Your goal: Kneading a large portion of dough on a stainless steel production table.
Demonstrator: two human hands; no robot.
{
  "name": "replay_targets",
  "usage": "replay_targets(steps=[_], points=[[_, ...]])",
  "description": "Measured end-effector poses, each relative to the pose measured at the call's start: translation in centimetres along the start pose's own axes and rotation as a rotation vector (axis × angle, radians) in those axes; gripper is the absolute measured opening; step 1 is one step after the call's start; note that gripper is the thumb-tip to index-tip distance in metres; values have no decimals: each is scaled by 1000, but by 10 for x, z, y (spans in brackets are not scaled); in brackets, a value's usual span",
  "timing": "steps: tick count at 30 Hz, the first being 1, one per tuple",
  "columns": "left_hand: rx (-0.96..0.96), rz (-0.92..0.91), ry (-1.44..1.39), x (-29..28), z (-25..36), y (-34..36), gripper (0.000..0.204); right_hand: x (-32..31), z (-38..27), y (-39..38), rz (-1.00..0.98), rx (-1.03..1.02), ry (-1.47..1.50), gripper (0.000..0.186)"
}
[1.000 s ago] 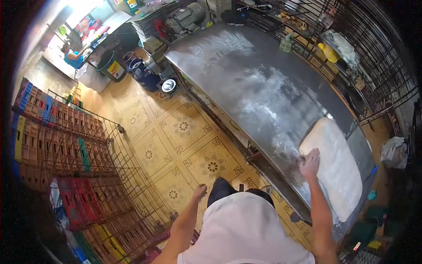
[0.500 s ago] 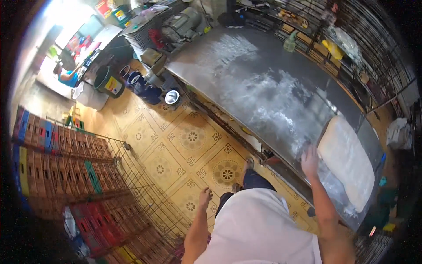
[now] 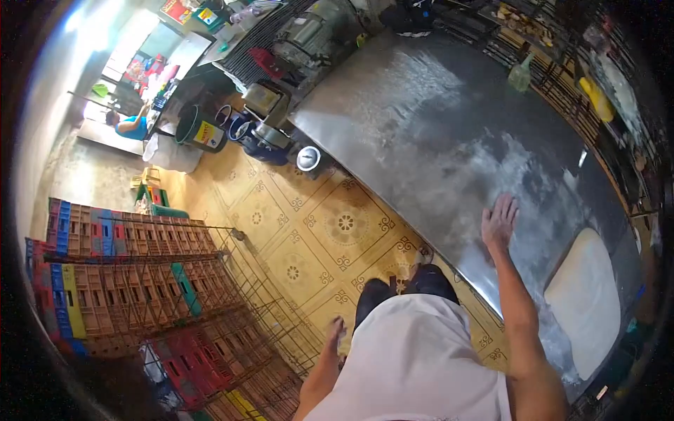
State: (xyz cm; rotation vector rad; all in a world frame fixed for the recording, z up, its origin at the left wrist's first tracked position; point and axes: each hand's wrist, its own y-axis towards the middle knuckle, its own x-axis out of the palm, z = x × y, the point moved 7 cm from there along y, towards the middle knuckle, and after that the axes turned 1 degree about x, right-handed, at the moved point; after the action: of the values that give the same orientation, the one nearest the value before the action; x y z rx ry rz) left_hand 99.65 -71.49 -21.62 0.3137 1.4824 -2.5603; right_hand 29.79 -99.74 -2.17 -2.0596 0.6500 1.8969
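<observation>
My right hand is open, its fingers stretched out over the floured metal table; whether the palm touches the surface I cannot tell. Patches of white flour are smeared over the tabletop. To the right of that hand, near the table's end, lies a large flat slab of pale dough. My left hand hangs low at my left side above the tiled floor, its fingers loosely bent and nothing seen in it.
Stacked plastic crates and a wire rack stand on the left. A lidded pot, a dark bucket and a machine sit beyond. A green bottle stands at the table's far edge. A person in blue is far left.
My right hand has moved away from the dough, forward along the table. The view has shifted, so the dough now appears lower and farther right. My left hand stays low at my side.
</observation>
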Motion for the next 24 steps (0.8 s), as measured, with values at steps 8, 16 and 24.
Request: replay_targets(steps=[8, 16, 24], points=[[976, 253, 452, 125, 488, -9, 65, 10, -150, 88, -132, -223, 54, 74], [1257, 297, 1154, 220, 743, 145, 82, 20, -157, 78, -227, -23, 101, 69], [1664, -62, 1265, 420, 705, 65, 79, 6, -41, -63, 38, 466, -38, 67]])
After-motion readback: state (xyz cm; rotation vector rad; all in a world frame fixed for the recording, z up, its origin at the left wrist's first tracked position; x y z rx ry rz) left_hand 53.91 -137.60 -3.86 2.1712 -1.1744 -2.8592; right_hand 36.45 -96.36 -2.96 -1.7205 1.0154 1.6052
